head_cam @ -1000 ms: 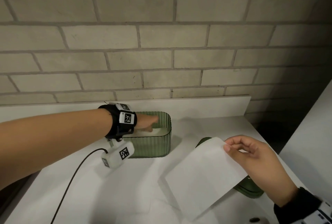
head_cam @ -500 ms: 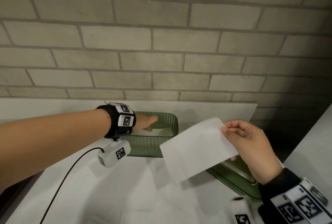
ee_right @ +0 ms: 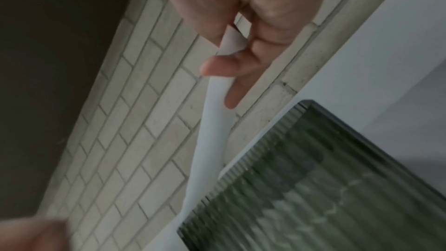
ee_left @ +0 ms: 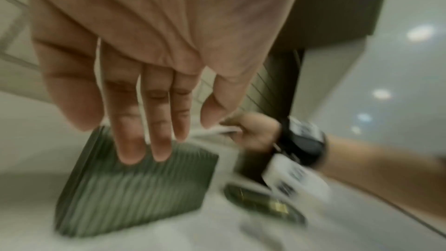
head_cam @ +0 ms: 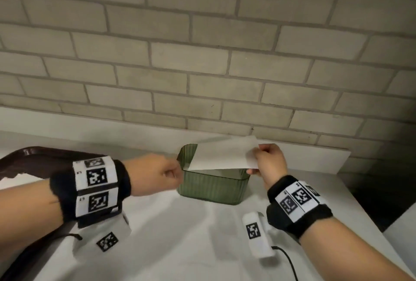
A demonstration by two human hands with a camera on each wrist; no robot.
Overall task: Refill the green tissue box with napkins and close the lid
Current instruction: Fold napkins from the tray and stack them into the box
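A pale brick wall [head_cam: 202,60] rises behind a white counter [head_cam: 180,235].

The right hand [head_cam: 269,163] has its thumb and curled fingers [ee_right: 231,66] pinching the right edge of a white napkin [head_cam: 222,155]. In the right wrist view the sheet runs down from that pinch toward the box rim. From the head view the napkin lies flat and slightly tilted across the open top of the green box [head_cam: 213,187], covering most of the opening.

The left hand [head_cam: 155,176] is just beside the left wall of the box, level with its rim. In the left wrist view its fingers [ee_left: 154,121] are straight and relaxed, pointing down in front of the ribbed box wall and holding nothing. That view is too blurred to tell whether the fingertips touch the box or the napkin.

The box stands upright on the counter, near the low white ledge under the wall. White paper shows through its ribbed side in the right wrist view. The lid [ee_left: 263,203] is off and lies flat on the counter to the right of the box, seen only in the left wrist view.

A dark brown chair back [head_cam: 45,156] curves in at the left, behind the left forearm.
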